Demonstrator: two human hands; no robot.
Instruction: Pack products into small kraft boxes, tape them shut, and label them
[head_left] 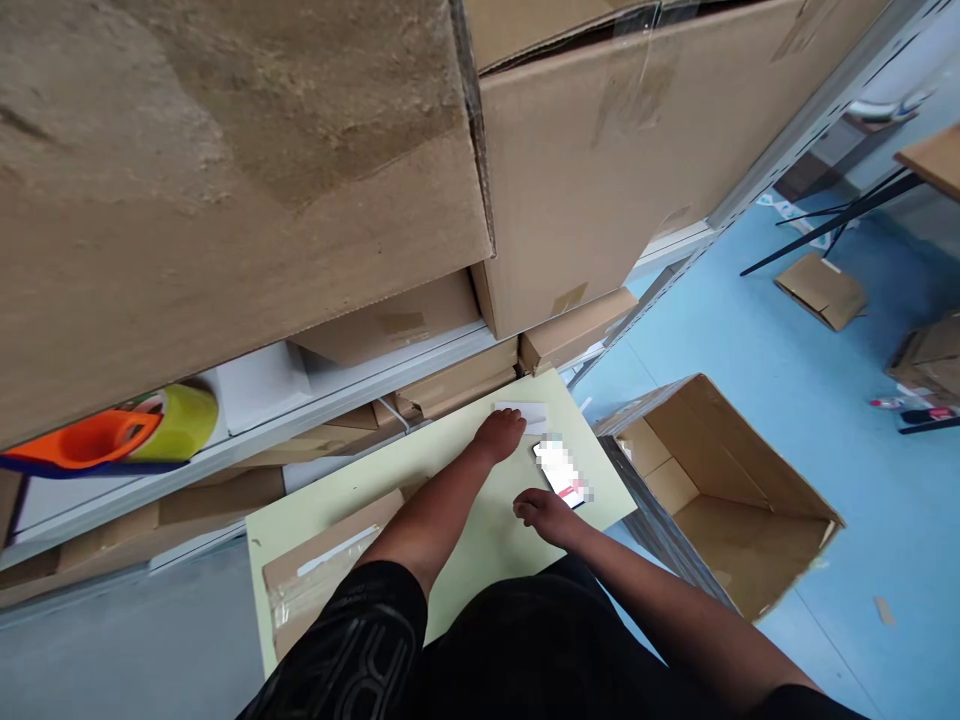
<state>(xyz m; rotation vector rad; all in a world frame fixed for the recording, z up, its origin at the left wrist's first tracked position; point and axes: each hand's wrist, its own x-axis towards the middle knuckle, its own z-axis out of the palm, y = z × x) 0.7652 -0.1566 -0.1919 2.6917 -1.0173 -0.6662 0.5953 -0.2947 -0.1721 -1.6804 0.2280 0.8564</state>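
Observation:
My left hand [500, 436] is closed, its curled fingers on the left part of a small white slip of paper [534, 416] at the table's far end. Nearer my body, my right hand [548, 516] is closed too, with thumb and fingers drawn together; whatever may be inside is hidden. Just beyond it lies a phone [559, 468], its bright screen facing up and partly blurred. Both hands are over the pale yellow-green table [469, 540]. A taped cardboard box [330, 560] rests on the table's left side, partly behind my left arm.
Shelves with large cardboard boxes [585, 180] rise in front. On a shelf at left sit an orange holder [112, 437] and a yellow tape roll [187, 420]. An open carton [720, 490] stands right of the table on the blue floor [690, 320]. Flattened cardboard [821, 290] lies farther off.

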